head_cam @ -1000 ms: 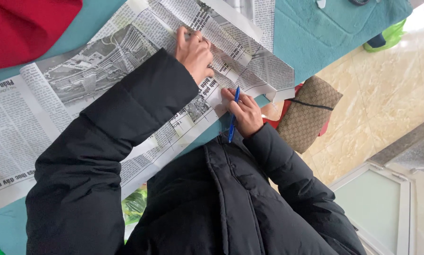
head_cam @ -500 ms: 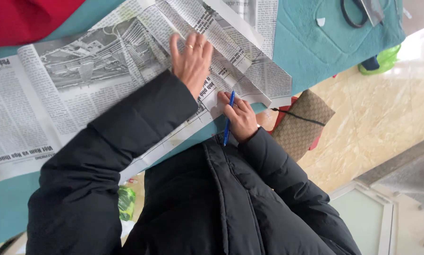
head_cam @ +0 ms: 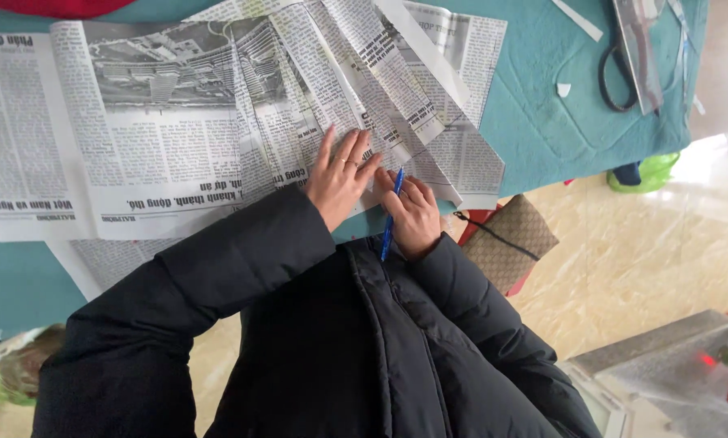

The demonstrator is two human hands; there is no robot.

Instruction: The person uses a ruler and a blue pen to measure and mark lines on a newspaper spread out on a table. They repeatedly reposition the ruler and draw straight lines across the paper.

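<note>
Your left hand [head_cam: 341, 177] lies flat, fingers spread, pressing the black-and-white printed newspaper sheets [head_cam: 218, 122] on the teal cloth-covered table [head_cam: 542, 122], while just beside it your right hand [head_cam: 413, 212] pinches a slim blue plastic pen [head_cam: 391, 215].

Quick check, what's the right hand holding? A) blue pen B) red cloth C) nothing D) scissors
A: the right hand grips a blue pen at the newspaper's near edge; the scissors lie untouched on the teal table.
</note>
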